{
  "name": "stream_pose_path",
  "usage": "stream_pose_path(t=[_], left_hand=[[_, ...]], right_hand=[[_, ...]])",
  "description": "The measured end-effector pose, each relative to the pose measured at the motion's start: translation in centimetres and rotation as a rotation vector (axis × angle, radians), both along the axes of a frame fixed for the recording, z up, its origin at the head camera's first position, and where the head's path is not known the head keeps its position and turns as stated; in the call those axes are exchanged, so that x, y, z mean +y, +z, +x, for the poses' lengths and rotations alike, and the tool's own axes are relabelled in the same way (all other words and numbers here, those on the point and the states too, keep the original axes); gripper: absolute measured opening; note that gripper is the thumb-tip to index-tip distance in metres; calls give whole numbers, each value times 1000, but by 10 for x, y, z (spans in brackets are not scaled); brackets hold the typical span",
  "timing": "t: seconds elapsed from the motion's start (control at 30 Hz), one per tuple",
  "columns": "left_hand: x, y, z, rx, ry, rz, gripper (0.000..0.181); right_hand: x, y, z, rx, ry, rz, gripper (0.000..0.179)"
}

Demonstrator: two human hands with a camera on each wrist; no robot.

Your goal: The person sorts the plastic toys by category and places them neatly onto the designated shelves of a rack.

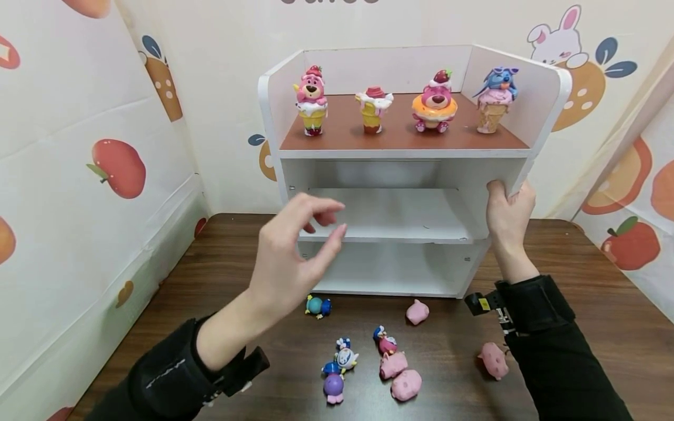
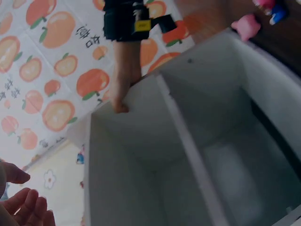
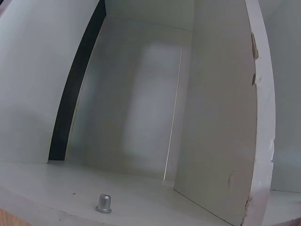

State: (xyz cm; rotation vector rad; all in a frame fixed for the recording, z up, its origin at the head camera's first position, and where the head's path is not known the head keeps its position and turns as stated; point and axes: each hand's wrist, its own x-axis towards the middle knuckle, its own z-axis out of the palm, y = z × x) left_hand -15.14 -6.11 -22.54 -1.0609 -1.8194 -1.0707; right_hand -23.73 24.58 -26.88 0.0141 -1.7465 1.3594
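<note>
A white shelf unit [image 1: 389,213] with a brown top board stands on the table. My right hand [image 1: 509,219] grips the edge of its right side panel. In front of the left part of the middle level, my left hand [image 1: 289,251] is in the air, fingers loosely bent and thumb apart, with nothing seen between them. Four figurines line the top: a pink bear on a cone [image 1: 312,102], a cone with a pink topping [image 1: 374,110], a pink bear with an orange ring [image 1: 434,104] and a blue character on a cone [image 1: 495,99].
On the table [image 1: 253,374] before the shelf lie several small toys: pink pigs [image 1: 406,385], a purple and blue figure [image 1: 333,383], a white and blue one [image 1: 346,358] and a teal and blue one [image 1: 318,306]. Fruit-printed walls stand behind and at both sides.
</note>
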Motion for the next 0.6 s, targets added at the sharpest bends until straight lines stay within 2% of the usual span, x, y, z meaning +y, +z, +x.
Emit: stream_pose_path(t=[0.1, 0.47, 0.6], left_hand=[[1, -10, 7, -64, 2, -67, 20], [-12, -74, 0, -325, 55, -330, 26], [-17, -95, -5, -388, 48, -412, 29]], right_hand=[[0, 0, 0, 1, -1, 2, 35], [0, 0, 0, -10, -6, -1, 35], [0, 0, 0, -11, -10, 1, 35]])
